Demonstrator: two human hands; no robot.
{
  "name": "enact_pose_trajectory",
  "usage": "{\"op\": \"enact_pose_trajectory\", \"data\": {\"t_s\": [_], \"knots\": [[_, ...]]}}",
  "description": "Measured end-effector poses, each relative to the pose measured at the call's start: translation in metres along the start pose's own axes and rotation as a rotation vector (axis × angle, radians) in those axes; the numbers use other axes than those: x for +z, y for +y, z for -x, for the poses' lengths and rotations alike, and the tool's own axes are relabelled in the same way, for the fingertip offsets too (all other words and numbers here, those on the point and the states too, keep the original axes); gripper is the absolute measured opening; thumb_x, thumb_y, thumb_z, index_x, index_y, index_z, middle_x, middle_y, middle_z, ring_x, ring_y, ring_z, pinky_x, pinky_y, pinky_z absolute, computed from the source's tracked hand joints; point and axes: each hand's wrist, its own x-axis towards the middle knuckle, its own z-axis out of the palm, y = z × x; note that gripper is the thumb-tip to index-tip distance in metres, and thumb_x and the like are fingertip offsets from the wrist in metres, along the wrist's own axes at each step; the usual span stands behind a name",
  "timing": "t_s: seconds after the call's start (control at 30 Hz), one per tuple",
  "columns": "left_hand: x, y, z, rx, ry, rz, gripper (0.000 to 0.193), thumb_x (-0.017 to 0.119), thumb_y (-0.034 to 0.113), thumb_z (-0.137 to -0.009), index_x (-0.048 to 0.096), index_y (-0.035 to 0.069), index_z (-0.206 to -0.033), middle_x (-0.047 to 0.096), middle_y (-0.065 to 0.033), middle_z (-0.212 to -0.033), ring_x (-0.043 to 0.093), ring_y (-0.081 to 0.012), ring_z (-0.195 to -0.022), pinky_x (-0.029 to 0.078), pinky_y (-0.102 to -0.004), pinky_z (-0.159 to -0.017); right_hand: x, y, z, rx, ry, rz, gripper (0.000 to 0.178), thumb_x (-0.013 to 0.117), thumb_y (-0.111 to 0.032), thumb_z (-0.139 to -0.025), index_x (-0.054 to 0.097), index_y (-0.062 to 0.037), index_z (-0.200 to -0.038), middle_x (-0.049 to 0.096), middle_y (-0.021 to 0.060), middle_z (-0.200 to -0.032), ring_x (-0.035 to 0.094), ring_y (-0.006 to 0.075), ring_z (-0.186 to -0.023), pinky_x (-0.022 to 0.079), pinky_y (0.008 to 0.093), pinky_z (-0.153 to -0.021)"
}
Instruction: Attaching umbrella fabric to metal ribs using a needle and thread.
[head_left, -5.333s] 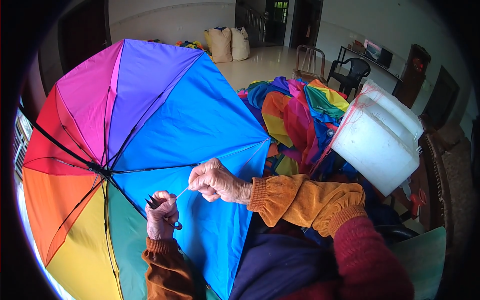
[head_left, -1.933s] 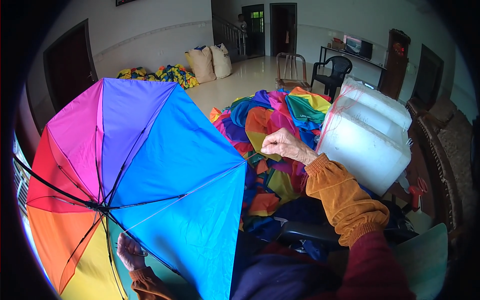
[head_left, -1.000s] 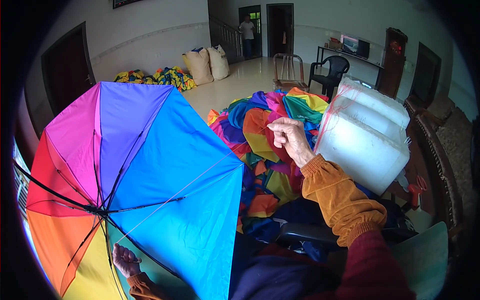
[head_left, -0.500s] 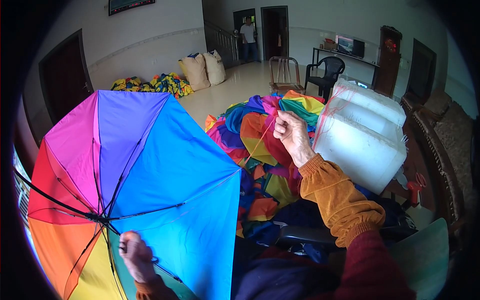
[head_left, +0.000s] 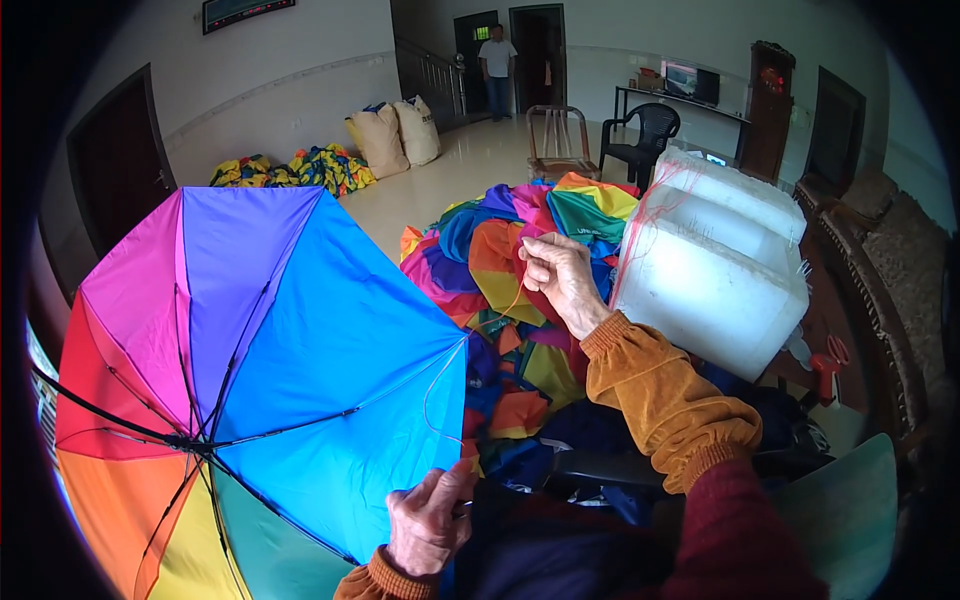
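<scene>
Fingers of your right hand (head_left: 562, 282) pinch a thread (head_left: 426, 402) reaching the blue corner of the open umbrella (head_left: 320, 340), off to your left; your left hand (head_left: 428, 522) curls by its edge (holding what, I can't tell).

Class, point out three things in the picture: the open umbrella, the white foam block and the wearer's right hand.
Open umbrella (head_left: 292, 365): head view, on a blue panel.
White foam block (head_left: 705, 290): head view, on its broad pale face.
Right hand (head_left: 564, 280): head view, on its back.
</scene>
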Motion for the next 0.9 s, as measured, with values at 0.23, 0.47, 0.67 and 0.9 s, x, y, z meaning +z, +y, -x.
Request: {"op": "enact_pose_trajectory", "data": {"t_s": [0.23, 0.47, 0.67, 0.9], "knots": [[0.005, -0.006, -0.003, 0.03, 0.104, 0.088, 0.022, 0.069, 0.0, -0.067, 0.06, 0.003, -0.086, 0.049, -0.0076, -0.059, 0.047, -0.0169, -0.044, 0.034, -0.0279, -0.039, 0.009, -0.002, 0.007, 0.077, -0.005, 0.061, 0.008, 0.056, -0.014, -0.085, 0.054, -0.0074, -0.08, 0.056, 0.0049, -0.064, 0.038, 0.007, -0.039, 0.031, 0.0229, -0.037], [-0.001, -0.033, -0.003, -0.352, 0.339, 0.268, 0.01, 0.065, 0.002, -0.074, 0.058, -0.001, -0.081, 0.041, 0.0011, -0.055, 0.038, -0.0059, -0.049, 0.03, -0.0212, -0.043, 0.016, -0.035, 0.005, 0.118, -0.118, 0.157, 0.009, 0.053, -0.017, -0.087, 0.049, -0.0093, -0.084, 0.045, -0.0003, -0.057, 0.035, 0.0064, -0.037, 0.028, 0.0228, -0.034], [0.001, -0.088, 0.005, -0.51, 0.392, 0.331, 0.014, 0.058, 0.013, -0.082, 0.058, -0.001, -0.079, 0.038, 0.0044, -0.055, 0.033, -0.0027, -0.05, 0.024, -0.0195, -0.043, 0.007, -0.101, -0.014, -0.155, 0.12, 0.219, 0.008, 0.052, -0.014, -0.086, 0.047, -0.0068, -0.088, 0.038, -0.002, -0.057, 0.032, 0.0066, -0.04, 0.03, 0.025, -0.039], [0.013, -0.117, 0.017, -0.761, 0.497, 0.437, 0.022, 0.053, 0.02, -0.086, 0.057, 0.001, -0.077, 0.038, 0.0056, -0.054, 0.031, -0.0025, -0.048, 0.022, -0.0198, -0.043, 0.003, -0.149, -0.015, -0.425, 0.213, 0.219, 0.017, 0.047, -0.006, -0.084, 0.047, -0.0006, -0.1, 0.04, 0.0013, -0.054, 0.031, 0.0084, -0.038, 0.035, 0.0273, -0.039]]}}
